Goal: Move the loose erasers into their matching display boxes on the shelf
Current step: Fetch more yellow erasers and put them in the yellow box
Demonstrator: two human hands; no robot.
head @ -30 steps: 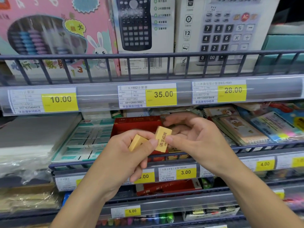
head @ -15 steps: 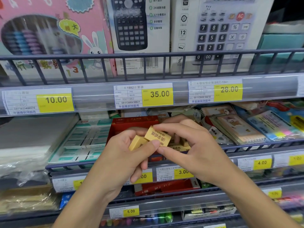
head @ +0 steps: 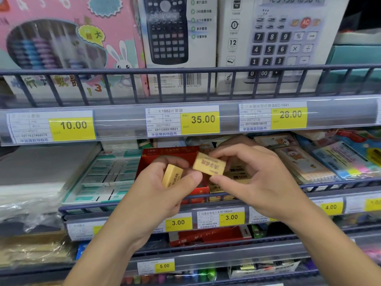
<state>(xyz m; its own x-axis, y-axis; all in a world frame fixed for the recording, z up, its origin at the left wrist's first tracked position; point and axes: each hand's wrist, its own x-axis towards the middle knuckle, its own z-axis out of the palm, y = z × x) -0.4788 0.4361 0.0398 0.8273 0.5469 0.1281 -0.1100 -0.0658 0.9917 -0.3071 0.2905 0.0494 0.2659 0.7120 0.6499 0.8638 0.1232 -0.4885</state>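
two yellow erasers are held in front of the middle shelf, one in each hand. the right hand [head: 253,178] pinches a printed yellow eraser [head: 209,163] between the thumb below and the curled fingers above, its long printed face turned toward the camera and slightly tilted. the left hand [head: 158,195] grips a second yellow eraser [head: 172,175], which is held more upright between the thumb and the curled fingers, with only one narrow printed side seen. the two erasers are just beside each other; whether they touch cannot be told. directly behind both hands a red display box [head: 165,155] is seen on the shelf, and more yellow erasers of the same print [head: 237,176] are seen lying in it under the right hand. to the left of the red box a tray of white and teal erasers [head: 103,178] is set. a grey wire rail [head: 82,205] runs along the shelf front, and yellow price tags marked 3.00 [head: 178,222] are fixed below it. on the shelf above, a pink abacus box [head: 61,42] and two calculator boxes [head: 179,38] are stood behind another rail.
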